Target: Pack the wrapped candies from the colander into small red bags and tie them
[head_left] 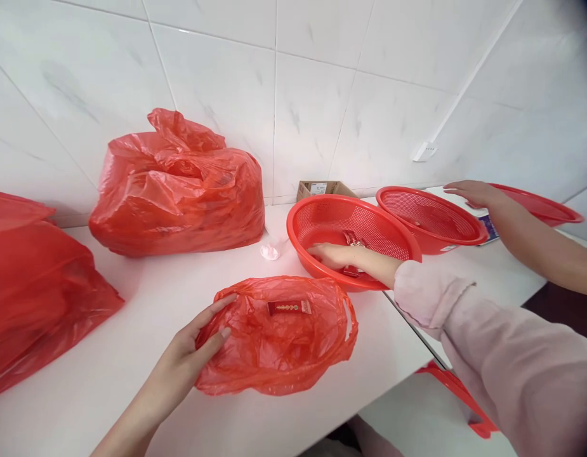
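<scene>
Red packets [354,239] (half hidden under right fingers [322,252])

1. The person's right hand [332,256] lies inside a red mesh basket [393,238], beside small red packets [354,238].
2. Left of the basket, the left hand [191,349] rests on a red plastic bag [274,362] holding a red packet [288,308].
3. Right of the basket, a co-worker's hand [469,193] hovers past a second red basket [426,216].

Three red plastic bags [174,190], two big on the left, one small and near. Three red mesh baskets [350,235] to the right. Three little red packets [288,308], one in the small bag, two in the nearest basket. One cardboard box [322,189] far off. Two own hands, left hand [193,343] and right hand [334,256], plus one co-worker's hand [469,193].
</scene>
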A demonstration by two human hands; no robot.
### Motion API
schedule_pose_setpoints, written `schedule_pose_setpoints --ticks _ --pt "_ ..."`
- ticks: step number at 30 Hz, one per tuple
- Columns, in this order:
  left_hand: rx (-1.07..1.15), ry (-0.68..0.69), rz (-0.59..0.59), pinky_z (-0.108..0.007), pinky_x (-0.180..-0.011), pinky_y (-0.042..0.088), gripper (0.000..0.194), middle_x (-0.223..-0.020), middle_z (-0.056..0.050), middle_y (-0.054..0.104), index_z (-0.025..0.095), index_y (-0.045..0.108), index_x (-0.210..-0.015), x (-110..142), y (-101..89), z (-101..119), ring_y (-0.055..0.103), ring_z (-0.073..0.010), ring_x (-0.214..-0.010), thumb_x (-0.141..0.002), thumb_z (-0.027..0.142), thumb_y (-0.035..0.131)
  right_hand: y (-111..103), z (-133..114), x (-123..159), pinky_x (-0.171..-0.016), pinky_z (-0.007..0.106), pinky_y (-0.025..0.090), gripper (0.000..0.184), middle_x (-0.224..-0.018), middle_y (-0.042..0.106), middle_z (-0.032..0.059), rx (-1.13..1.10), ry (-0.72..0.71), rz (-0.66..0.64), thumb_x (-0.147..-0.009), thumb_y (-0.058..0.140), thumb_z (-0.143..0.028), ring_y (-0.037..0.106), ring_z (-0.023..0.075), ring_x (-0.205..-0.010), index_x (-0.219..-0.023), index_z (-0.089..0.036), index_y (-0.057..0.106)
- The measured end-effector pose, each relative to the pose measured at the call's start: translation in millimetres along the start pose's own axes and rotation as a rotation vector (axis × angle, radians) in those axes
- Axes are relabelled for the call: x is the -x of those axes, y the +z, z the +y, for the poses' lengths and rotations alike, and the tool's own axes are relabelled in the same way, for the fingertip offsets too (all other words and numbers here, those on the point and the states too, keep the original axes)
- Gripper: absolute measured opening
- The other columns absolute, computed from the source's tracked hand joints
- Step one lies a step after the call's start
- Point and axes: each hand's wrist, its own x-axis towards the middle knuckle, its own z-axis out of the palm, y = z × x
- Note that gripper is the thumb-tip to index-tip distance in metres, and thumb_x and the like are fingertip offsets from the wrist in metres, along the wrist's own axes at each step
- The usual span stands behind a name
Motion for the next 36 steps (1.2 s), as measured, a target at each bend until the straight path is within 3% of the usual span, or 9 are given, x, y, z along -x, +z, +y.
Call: schedule_pose_setpoints --ticks 4,9,13,17,21,24,28,32,36 --pt "0.004 -0.007 0.019 -0.033 -0.094 0.054 0.065 -0.146 -0.003 0.053 0.034 0.051 -0.14 -0.1 -0.5 -0.6 0.059 -0.0311 -0.122 -0.08 0.054 0.067 -12.0 -4.9 -4.3 -0.059 0.028 0.05 0.01 -0.074 0.068 0.0039 -0.171 -0.051 -0.037 -0.073 0.073 -0.02 0.062 0.0182 -0.068 -0.076 -0.021 0.064" --pt "0.233 -0.053 -0.043 -0.028 -0.091 0.054 0.067 -0.149 -0.003 0.05 0.034 0.047 -0.144 3.4 -2.3 4.6 0.053 -0.0306 -0.129 -0.082 0.046 0.069 -42.1 -28.0 16.3 -0.078 0.03 0.055 0.029 -0.103 0.067 0.0058 -0.422 -0.198 0.001 -0.082 0.064 -0.027 0.065 0.0148 -0.087 -0.109 -0.019 0.055" --pt "0.524 -0.144 -0.151 -0.033 -0.09 0.055 0.073 -0.152 -0.006 0.046 0.034 0.038 -0.15 9.2 -5.8 11.4 0.051 -0.0335 -0.131 -0.083 0.035 0.068 -25.4 -66.4 56.6 -0.079 0.03 0.054 0.026 -0.101 0.067 0.0047 -0.653 -0.341 -0.114 -0.083 0.068 -0.026 0.065 0.0134 -0.085 -0.105 -0.019 0.057" --pt "0.596 -0.14 -0.191 -0.035 -0.093 0.054 0.073 -0.151 -0.009 0.047 0.03 0.041 -0.149 10.9 -6.4 12.2 0.052 -0.0349 -0.13 -0.082 0.029 0.069 -0.8 -91.8 75.3 -0.076 0.029 0.051 0.026 -0.104 0.067 0.0043 -0.405 -0.292 -0.067 -0.084 0.065 -0.025 0.063 0.014 -0.086 -0.11 -0.021 0.062" --pt "0.586 -0.124 -0.188 -0.033 -0.094 0.054 0.069 -0.153 -0.008 0.044 0.03 0.045 -0.147 10.0 -6.2 10.3 0.052 -0.034 -0.13 -0.082 0.028 0.069 -16.2 -80.7 68.5 -0.072 0.028 0.051 0.022 -0.093 0.068 0.003 -0.334 -0.122 0.16 -0.084 0.065 -0.028 0.063 0.0133 -0.078 -0.104 -0.02 0.063" --pt "0.557 -0.115 -0.181 -0.033 -0.093 0.054 0.068 -0.154 -0.008 0.042 0.03 0.044 -0.147 9.2 -6.4 10.0 0.053 -0.0343 -0.13 -0.083 0.028 0.068 -23.4 -71.3 70.8 -0.07 0.028 0.053 0.022 -0.085 0.068 0.0038 -0.512 -0.033 0.06 -0.082 0.068 -0.032 0.064 0.0131 -0.072 -0.096 -0.017 0.061" --pt "0.542 -0.107 -0.194 -0.036 -0.096 0.053 0.067 -0.15 -0.01 0.048 0.029 0.045 -0.146 7.8 -5.5 9.8 0.054 -0.0348 -0.128 -0.083 0.029 0.068 3.9 -90.2 89.8 -0.072 0.031 0.053 0.031 -0.093 0.071 0.0055 -0.52 -0.149 -0.162 -0.084 0.067 -0.045 0.065 0.0157 -0.078 -0.102 -0.02 0.061" --pt "0.536 -0.126 -0.178 -0.033 -0.093 0.054 0.073 -0.15 -0.01 0.048 0.029 0.04 -0.149 7.2 -5.3 9.3 0.054 -0.0338 -0.128 -0.082 0.029 0.069 13.6 -107.8 92.8 -0.069 0.029 0.05 0.037 -0.101 0.07 0.0034 -0.232 -0.171 0.06 -0.082 0.065 -0.056 0.063 0.0152 -0.077 -0.104 -0.026 0.066" --pt "0.545 -0.131 -0.172 -0.03 -0.089 0.056 0.076 -0.152 -0.01 0.045 0.028 0.037 -0.15 8.6 -6.3 9.4 0.054 -0.0333 -0.128 -0.081 0.028 0.069 -15.7 -72.7 69.6 -0.076 0.033 0.049 0.029 -0.105 0.068 0.005 0.102 -0.008 0.268 -0.089 0.057 -0.049 0.064 0.0211 -0.09 -0.106 -0.026 0.064"
